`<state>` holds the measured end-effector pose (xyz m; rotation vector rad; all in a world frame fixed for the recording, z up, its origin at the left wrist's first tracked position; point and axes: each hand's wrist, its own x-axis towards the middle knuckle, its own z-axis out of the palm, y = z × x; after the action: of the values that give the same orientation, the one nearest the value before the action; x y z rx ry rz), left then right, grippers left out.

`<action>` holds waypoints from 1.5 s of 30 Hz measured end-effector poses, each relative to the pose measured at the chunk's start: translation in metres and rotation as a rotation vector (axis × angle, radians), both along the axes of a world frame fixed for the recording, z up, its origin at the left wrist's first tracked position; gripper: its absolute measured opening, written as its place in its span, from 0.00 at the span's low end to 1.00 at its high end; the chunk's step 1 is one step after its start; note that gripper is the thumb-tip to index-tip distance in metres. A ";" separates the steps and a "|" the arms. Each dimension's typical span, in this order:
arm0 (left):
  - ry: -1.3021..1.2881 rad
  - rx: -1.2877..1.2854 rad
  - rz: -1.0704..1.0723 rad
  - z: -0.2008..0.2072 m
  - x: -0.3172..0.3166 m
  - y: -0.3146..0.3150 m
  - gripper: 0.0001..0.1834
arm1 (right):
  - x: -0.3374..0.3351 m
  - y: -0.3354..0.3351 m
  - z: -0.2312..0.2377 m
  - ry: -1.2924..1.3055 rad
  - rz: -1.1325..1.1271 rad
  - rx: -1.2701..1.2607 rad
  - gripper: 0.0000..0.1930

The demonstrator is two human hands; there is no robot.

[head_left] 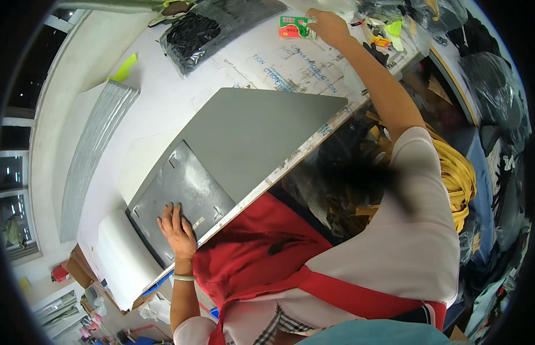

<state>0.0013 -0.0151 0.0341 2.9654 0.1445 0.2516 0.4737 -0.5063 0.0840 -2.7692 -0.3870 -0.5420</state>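
Note:
My left hand [178, 231] lies flat with its fingers apart on a shiny dark grey plate [190, 187]. Small slots show near the plate's corners. Under the plate spreads a larger matt grey sheet [262, 129], its edge running along the table's front edge. My right hand [330, 27] is stretched to the far side of the table. Its fingers close on the right end of a small green and red box [296, 27], which is at the white, printed tabletop [302, 69]. Whether the box touches the table I cannot tell.
A clear bag of black pieces [194, 37] lies at the back. Long grey strips [98, 155] line the left side, near a white roll [124, 253]. Wrappers and scraps [388, 34] crowd the far right corner. Yellow coiled strips [456, 172] hang to the right, below table height.

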 end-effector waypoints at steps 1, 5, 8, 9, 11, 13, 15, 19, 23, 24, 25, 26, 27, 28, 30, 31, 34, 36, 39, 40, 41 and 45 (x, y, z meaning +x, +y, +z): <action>-0.001 -0.001 0.007 0.000 0.000 0.000 0.22 | -0.002 0.000 0.002 -0.001 0.007 -0.001 0.13; -0.003 -0.018 0.008 -0.001 0.000 0.000 0.22 | -0.018 0.005 -0.005 -0.176 0.132 -0.022 0.11; -0.006 -0.013 0.014 -0.001 -0.001 0.001 0.22 | -0.033 0.017 -0.004 -0.194 0.170 0.107 0.11; -0.007 -0.010 0.008 -0.001 0.000 0.001 0.22 | -0.037 0.019 -0.001 -0.080 0.152 0.184 0.11; -0.008 -0.013 0.010 -0.001 -0.001 0.000 0.22 | -0.040 0.026 0.006 0.131 0.159 0.348 0.14; -0.007 -0.012 0.009 -0.001 -0.001 0.000 0.21 | -0.048 0.041 0.009 0.345 0.161 0.514 0.17; -0.017 -0.017 0.010 -0.003 -0.001 0.000 0.21 | -0.060 0.055 0.006 0.662 0.361 0.797 0.19; -0.020 -0.023 0.010 -0.003 0.000 -0.001 0.21 | -0.057 0.053 -0.011 0.367 0.524 0.484 0.18; -0.027 -0.013 0.005 -0.004 -0.001 0.001 0.22 | -0.050 0.038 -0.010 0.282 0.437 0.241 0.20; -0.024 -0.007 0.005 -0.004 -0.001 0.001 0.22 | -0.053 0.037 -0.010 0.263 0.446 0.104 0.20; -0.023 -0.007 0.008 -0.004 -0.002 0.002 0.22 | -0.055 0.036 -0.008 0.243 0.454 -0.032 0.21; -0.020 -0.009 0.013 -0.004 -0.002 0.003 0.22 | -0.056 0.035 -0.010 0.243 0.456 -0.032 0.21; -0.017 -0.011 0.014 -0.004 -0.002 0.003 0.22 | -0.057 0.032 -0.013 0.183 0.512 -0.027 0.22; -0.018 -0.013 0.012 -0.004 -0.001 0.002 0.22 | -0.057 0.029 -0.015 0.121 0.568 -0.021 0.22; -0.021 -0.008 0.012 -0.004 0.000 0.001 0.21 | -0.050 0.029 -0.013 0.212 0.535 -0.036 0.22; -0.021 -0.008 0.012 -0.004 0.000 0.001 0.21 | -0.049 0.031 -0.011 0.303 0.502 -0.049 0.22; -0.017 -0.011 0.020 -0.005 0.001 -0.001 0.21 | -0.059 0.041 -0.016 0.070 0.335 0.049 0.21; -0.019 -0.008 0.024 -0.005 -0.001 0.001 0.21 | -0.067 0.053 -0.012 0.181 0.311 0.093 0.21; -0.015 -0.005 0.034 -0.004 -0.003 0.000 0.22 | -0.079 0.062 -0.007 0.374 0.348 0.181 0.19; -0.015 -0.003 0.036 -0.003 -0.003 0.001 0.22 | -0.081 0.063 -0.006 0.451 0.411 0.222 0.17; -0.017 0.002 0.033 -0.003 -0.004 0.001 0.22 | -0.080 0.063 -0.010 0.452 0.414 0.224 0.17; -0.027 -0.011 0.019 -0.006 0.000 0.000 0.22 | -0.059 0.039 -0.027 0.409 0.548 0.375 0.15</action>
<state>0.0011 -0.0148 0.0283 2.9501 0.1698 0.2921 0.4152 -0.4670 0.0567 -2.1995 -0.8084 0.0816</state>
